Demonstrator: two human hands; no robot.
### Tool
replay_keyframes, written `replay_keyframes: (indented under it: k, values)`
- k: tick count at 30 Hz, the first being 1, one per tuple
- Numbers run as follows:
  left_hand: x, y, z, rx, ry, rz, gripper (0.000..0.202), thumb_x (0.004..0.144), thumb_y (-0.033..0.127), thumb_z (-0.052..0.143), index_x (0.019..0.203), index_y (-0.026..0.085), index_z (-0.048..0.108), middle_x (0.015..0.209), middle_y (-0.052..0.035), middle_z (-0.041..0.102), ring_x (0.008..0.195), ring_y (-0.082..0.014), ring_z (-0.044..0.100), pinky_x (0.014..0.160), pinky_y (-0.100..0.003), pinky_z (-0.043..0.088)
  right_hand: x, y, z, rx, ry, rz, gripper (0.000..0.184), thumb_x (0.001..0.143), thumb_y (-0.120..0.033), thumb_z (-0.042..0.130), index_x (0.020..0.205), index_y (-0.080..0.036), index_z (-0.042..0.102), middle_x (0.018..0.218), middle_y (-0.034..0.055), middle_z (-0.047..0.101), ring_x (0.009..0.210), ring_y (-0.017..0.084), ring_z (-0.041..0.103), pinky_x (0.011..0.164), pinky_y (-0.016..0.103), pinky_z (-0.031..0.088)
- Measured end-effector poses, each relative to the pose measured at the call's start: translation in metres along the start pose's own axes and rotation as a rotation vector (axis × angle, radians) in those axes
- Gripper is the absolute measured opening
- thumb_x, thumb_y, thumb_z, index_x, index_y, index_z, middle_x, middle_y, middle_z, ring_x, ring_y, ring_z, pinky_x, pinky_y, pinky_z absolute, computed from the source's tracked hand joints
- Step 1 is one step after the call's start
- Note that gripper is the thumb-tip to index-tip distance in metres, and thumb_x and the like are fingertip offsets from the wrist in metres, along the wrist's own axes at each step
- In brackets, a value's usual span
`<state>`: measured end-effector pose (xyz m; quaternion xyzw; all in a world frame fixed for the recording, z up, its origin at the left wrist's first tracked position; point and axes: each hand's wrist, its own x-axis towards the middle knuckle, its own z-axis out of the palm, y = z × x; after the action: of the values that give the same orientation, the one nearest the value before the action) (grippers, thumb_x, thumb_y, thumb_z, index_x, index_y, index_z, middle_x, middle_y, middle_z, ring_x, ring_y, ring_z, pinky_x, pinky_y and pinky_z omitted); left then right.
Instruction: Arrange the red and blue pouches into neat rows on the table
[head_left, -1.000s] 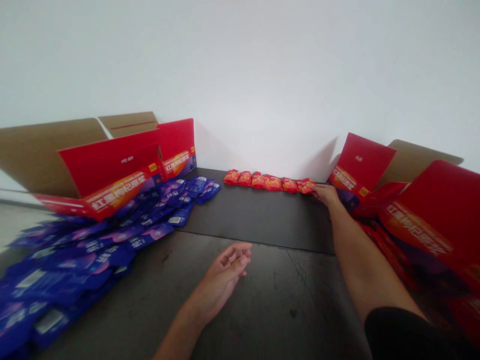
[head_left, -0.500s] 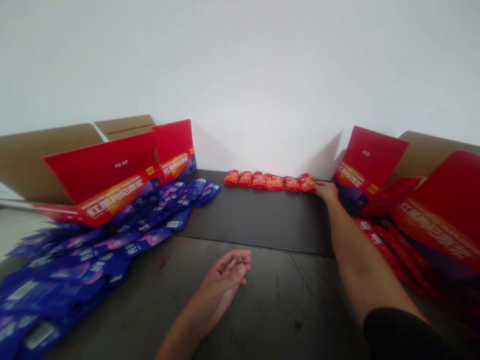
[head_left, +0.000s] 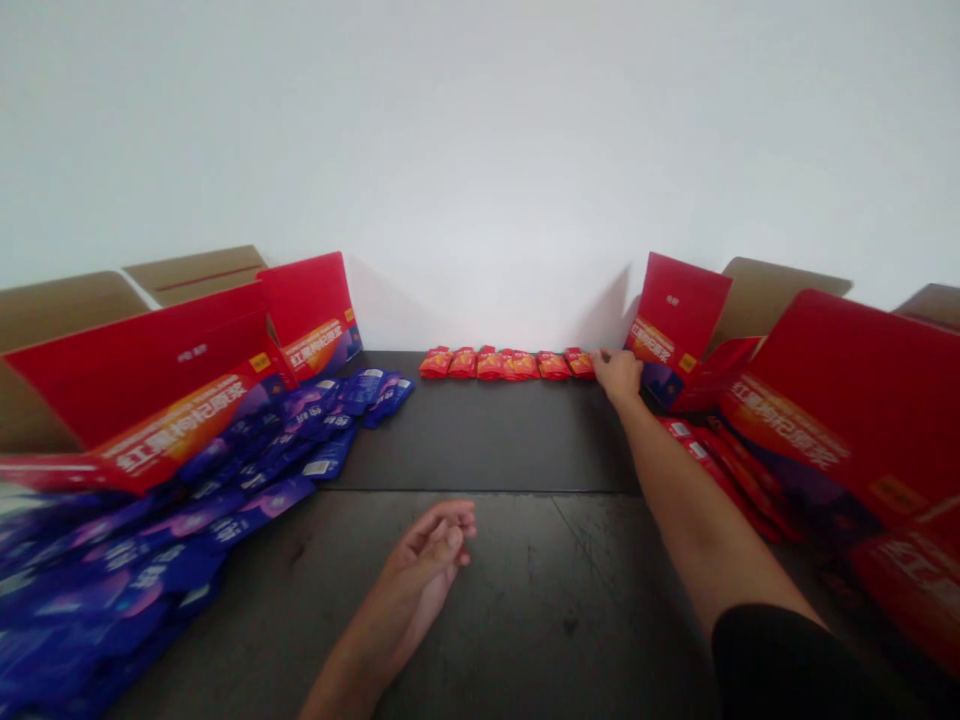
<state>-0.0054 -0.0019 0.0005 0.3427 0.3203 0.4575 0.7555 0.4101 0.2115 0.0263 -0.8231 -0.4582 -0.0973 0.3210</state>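
Nearest me, my left hand (head_left: 427, 555) is lying loosely curled and empty on the table (head_left: 540, 610), likely propping me. My right hand (head_left: 619, 375) is stretching toward the wall (head_left: 480, 150), touching the last red packet (head_left: 581, 363), which is extending the row (head_left: 502, 363); whether it is gripping or pressing, I cannot tell.

Head view, down over table (head_left: 495, 440)

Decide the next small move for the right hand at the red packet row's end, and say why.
Probably draw the right hand back to the loose red packets beside its forearm: it touches the end packet of the row, and the left hand lies empty.
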Motion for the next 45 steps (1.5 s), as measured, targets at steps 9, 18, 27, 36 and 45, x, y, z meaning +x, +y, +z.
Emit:
replay_keyframes:
  k: [9, 18, 27, 36, 45]
  values:
    - [0.002, 0.005, 0.003, -0.012, 0.021, -0.011, 0.038, 0.07, 0.029, 0.088, 0.105, 0.021, 0.076, 0.095, -0.0046, 0.063, 0.092, -0.0149, 0.059, 0.076, -0.023, 0.046, -0.073, -0.011, -0.125, -0.369, -0.412, -0.166, 0.053, 0.084, -0.045, 0.07, 0.13, -0.02, 0.068, 0.125, 0.0158, 0.068, 0.114, 0.031, 0.062, 0.093, 0.039, 0.048]
    - [0.002, 0.004, 0.002, 0.026, -0.045, 0.033, 0.041, 0.068, 0.02, 0.088, 0.107, 0.022, 0.075, 0.089, -0.0003, 0.06, 0.084, -0.0105, 0.058, 0.074, -0.02, 0.047, -0.175, 0.064, -0.198, -0.413, -0.467, -0.033, 0.044, 0.08, -0.046, 0.076, 0.117, -0.021, 0.074, 0.114, 0.0121, 0.073, 0.106, 0.028, 0.068, 0.086, 0.033, 0.051]
    - [0.0, 0.005, 0.003, 0.017, -0.062, 0.038, 0.043, 0.067, 0.021, 0.088, 0.107, 0.021, 0.074, 0.086, 0.0006, 0.061, 0.08, -0.0098, 0.059, 0.072, -0.021, 0.046, -0.19, 0.091, -0.176, -0.377, -0.203, -0.043, 0.051, 0.083, -0.043, 0.075, 0.129, -0.022, 0.069, 0.132, 0.0118, 0.06, 0.112, 0.028, 0.059, 0.094, 0.036, 0.047]
    - [-0.003, 0.008, 0.006, 0.023, -0.073, 0.033, 0.039, 0.071, 0.02, 0.085, 0.107, 0.02, 0.073, 0.085, 0.0007, 0.061, 0.08, -0.0092, 0.059, 0.072, -0.021, 0.045, -0.173, 0.102, -0.176, -0.412, -0.243, -0.091, 0.037, 0.089, -0.046, 0.066, 0.116, -0.023, 0.077, 0.109, 0.0112, 0.073, 0.104, 0.026, 0.065, 0.093, 0.035, 0.046]
    - [-0.001, 0.006, 0.002, 0.035, -0.076, 0.041, 0.037, 0.072, 0.018, 0.084, 0.107, 0.02, 0.074, 0.086, -0.0002, 0.062, 0.08, -0.0093, 0.06, 0.073, -0.02, 0.047, -0.176, 0.074, -0.201, -0.406, -0.108, -0.098, 0.039, 0.1, -0.032, 0.045, 0.107, -0.017, 0.08, 0.103, 0.0156, 0.073, 0.095, 0.026, 0.066, 0.089, 0.035, 0.045]
